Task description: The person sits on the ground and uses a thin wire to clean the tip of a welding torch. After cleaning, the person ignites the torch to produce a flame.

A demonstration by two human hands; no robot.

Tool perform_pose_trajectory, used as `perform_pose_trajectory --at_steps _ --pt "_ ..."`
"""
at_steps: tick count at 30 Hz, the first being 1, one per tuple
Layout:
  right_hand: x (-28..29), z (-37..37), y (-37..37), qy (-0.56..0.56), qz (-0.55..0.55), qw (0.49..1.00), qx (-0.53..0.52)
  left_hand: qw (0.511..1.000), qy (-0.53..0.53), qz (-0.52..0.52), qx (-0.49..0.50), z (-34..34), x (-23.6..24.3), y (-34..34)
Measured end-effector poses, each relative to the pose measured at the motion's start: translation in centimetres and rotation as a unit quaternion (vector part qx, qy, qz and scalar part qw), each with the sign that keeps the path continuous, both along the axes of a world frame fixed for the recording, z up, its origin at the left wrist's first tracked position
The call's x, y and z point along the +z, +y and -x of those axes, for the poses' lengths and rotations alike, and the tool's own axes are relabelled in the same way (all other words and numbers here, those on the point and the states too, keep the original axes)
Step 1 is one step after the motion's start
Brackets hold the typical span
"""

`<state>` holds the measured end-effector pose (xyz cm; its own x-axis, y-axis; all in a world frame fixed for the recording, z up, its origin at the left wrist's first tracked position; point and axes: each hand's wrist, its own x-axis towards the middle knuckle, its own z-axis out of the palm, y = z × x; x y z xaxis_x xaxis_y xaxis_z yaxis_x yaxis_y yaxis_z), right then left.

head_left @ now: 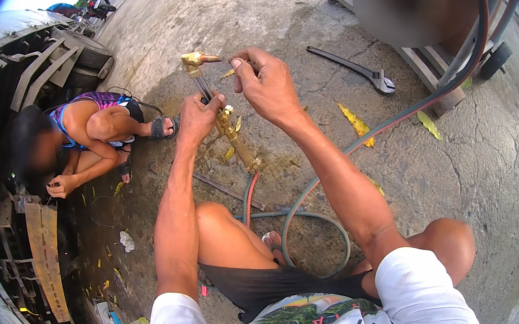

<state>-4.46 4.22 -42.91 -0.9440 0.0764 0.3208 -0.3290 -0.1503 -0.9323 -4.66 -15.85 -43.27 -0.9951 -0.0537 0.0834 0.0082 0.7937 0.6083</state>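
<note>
My left hand (201, 117) is closed round the metal tubes of a brass cutting torch (242, 148), just below its angled head. The torch head (193, 60) points to the right and ends in a copper-coloured nozzle (210, 58). Beside the nozzle's end, my right hand (266, 86) has its thumb and fingers pinched together. Whatever thin thing they may hold is too small to make out. From the torch's lower end run a red and a green hose (250, 192), which loop on the concrete between my legs.
An adjustable wrench (359, 71) lies to the right on the concrete. Farther right stands a wheeled cart (436, 60), with hoses (409, 106) running from it. At left another person (88, 129) crouches beside a truck's underside and a rusty metal strip (46, 255). A thin metal bar (218, 187) lies near my knee.
</note>
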Motion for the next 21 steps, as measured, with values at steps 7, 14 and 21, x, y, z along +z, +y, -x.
perform_pose_trajectory --at_steps 7,14,21 --pt "0.7 -0.8 0.2 0.031 -0.052 0.998 -0.035 0.999 0.001 -0.036 -0.001 0.0 -0.4 -1.0" --pt "1.7 -1.2 0.3 0.022 -0.058 0.997 -0.036 0.999 -0.027 -0.018 0.001 0.0 0.3 -0.5" --pt "1.5 -0.9 0.2 0.040 -0.069 0.996 -0.046 0.999 -0.029 -0.015 0.007 -0.6 1.3 0.5"
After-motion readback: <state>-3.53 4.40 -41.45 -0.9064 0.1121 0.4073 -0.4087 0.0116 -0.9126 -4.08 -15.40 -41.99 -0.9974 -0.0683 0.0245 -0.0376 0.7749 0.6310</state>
